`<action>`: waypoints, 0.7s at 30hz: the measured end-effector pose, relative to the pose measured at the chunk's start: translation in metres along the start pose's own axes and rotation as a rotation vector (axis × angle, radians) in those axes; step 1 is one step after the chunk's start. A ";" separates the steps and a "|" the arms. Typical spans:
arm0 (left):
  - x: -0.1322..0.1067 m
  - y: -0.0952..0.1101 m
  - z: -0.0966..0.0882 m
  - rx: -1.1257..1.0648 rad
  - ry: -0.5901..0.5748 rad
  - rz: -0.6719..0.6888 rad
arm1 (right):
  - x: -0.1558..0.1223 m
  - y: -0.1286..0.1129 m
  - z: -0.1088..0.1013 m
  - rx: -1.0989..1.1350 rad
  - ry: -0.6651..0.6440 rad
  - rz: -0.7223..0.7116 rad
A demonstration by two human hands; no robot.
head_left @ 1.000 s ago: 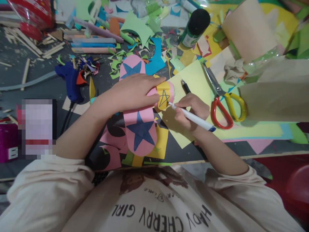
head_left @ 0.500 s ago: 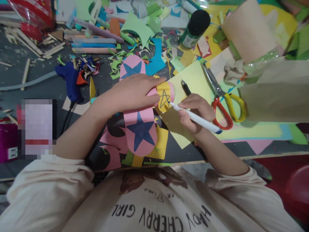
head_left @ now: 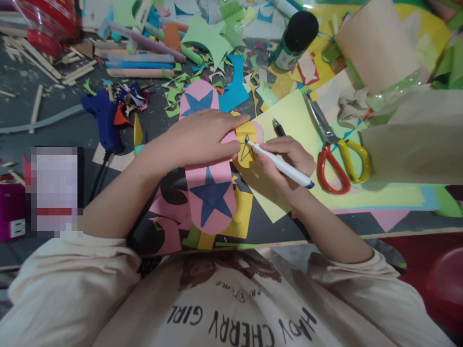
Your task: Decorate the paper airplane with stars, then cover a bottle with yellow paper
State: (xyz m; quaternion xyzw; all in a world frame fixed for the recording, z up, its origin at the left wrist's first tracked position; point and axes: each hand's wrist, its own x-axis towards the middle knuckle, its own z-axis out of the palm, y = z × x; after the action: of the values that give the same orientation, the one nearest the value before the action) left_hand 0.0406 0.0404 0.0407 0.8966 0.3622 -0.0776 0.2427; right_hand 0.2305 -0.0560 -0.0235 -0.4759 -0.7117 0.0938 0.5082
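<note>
My left hand [head_left: 195, 137] lies flat with its fingers stretched out over a pink cross-shaped paper piece [head_left: 220, 173]. Two filled-in dark blue stars show on that piece, above and below the hand. Its fingertips rest beside a rounded yellow patch [head_left: 246, 129] on the right arm, which bears a star outline. Pinched in my right hand [head_left: 289, 154] is a white marker [head_left: 285, 168] with a blue end, its tip touching the top of that outline. Whatever lies under my left palm is hidden.
Scissors [head_left: 328, 139] with red and yellow handles lie to the right on coloured sheets, near a black pen [head_left: 278, 127]. A blue glue gun [head_left: 105, 118] rests at left. Behind are a glue stick [head_left: 294, 41], several markers [head_left: 141, 65] and paper scraps [head_left: 208, 38].
The marker tip has moved up and left, from the star outline's lower right to its top point, with my right hand following. My left hand stays almost still.
</note>
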 end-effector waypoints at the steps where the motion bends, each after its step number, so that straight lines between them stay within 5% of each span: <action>1: 0.000 0.000 0.000 -0.001 0.002 0.000 | 0.001 0.000 0.000 0.007 -0.002 -0.010; 21: -0.001 0.001 -0.001 -0.009 -0.006 -0.016 | 0.004 -0.002 0.007 0.084 0.118 -0.144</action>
State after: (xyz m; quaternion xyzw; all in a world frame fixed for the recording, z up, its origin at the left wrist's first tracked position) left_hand 0.0408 0.0400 0.0427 0.8923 0.3689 -0.0807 0.2474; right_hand 0.2235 -0.0511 -0.0233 -0.4065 -0.7083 0.0587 0.5742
